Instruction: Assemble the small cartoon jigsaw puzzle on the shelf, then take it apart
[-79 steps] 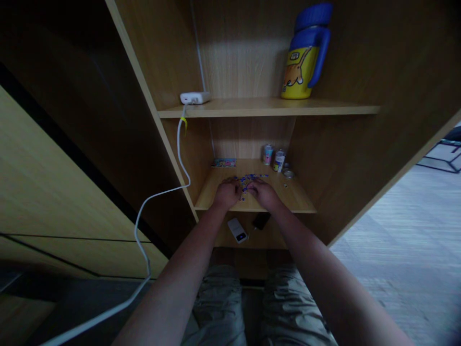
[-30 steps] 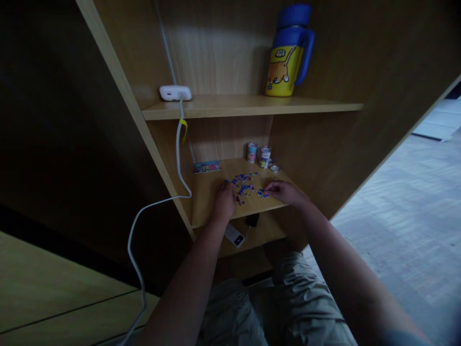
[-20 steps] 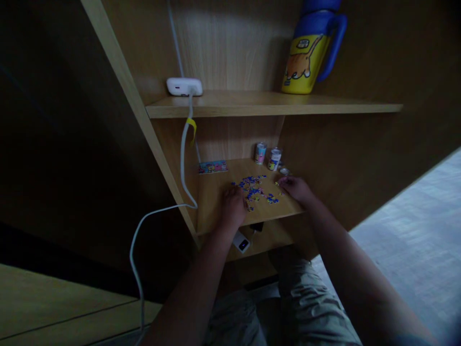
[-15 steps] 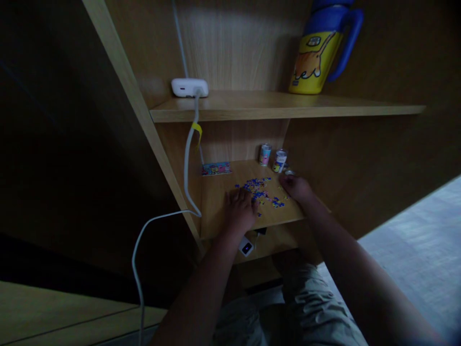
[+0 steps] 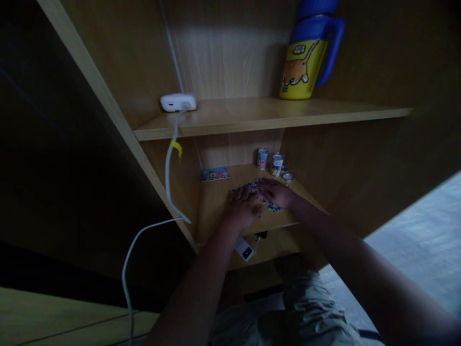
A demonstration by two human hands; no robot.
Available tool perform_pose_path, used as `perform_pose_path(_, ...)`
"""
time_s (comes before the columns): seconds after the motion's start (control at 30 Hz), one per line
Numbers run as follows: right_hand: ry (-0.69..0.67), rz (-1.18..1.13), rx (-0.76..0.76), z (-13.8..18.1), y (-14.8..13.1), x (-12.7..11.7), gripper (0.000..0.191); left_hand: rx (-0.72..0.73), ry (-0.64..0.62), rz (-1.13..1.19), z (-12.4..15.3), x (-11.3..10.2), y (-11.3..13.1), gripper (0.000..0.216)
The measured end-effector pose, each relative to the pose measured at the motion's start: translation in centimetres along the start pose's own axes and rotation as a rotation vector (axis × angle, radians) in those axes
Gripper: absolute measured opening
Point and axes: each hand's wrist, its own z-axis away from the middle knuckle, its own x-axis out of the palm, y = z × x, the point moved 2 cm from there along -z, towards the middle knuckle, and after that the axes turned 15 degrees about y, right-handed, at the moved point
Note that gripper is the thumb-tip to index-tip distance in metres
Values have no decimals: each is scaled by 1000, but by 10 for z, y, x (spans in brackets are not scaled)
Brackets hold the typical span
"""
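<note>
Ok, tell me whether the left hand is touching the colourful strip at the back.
Apart. The head view shows a bare stretch of shelf between the left hand and the colourful strip.

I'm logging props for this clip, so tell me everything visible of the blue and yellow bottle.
The bottle has a yellow body, blue upper part and curved blue handle, seemingly plastic. An orange cat-like drawing marks its front. It stands upright on the upper shelf, with nothing else visibly touching it; the picture's edge cuts off its top.
</note>
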Motion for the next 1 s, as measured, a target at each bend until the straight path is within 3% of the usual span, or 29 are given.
perform_pose_path(0.1,11,-27,-17,-1,-9,-4,47,-68,34,-31,-12,5,1,67)
perform_pose_path(0.33,59,-30,-43,3,-21,-21,36,-428,136,-215,-20,9,-4,78)
perform_pose_path(0.4,38,-52,-61,5,-20,-19,42,-477,135,-244,-20,9,-5,79)
perform_pose_path(0.5,-117,-32,-89,9,-15,-8,64,-524,114,-267,-21,9,-6,80)
perform_pose_path(0.6,-199,62,-9,11,-7,6,73,-495,66,-251,-21,9,-3,81)
perform_pose_path(0.83,-162,161,189,-22,0,38,70,-226,-43,-144,-7,13,25,84)
perform_pose_path(1.0,-153,20,211,-51,-2,51,65,-155,-30,-139,-3,11,32,81)
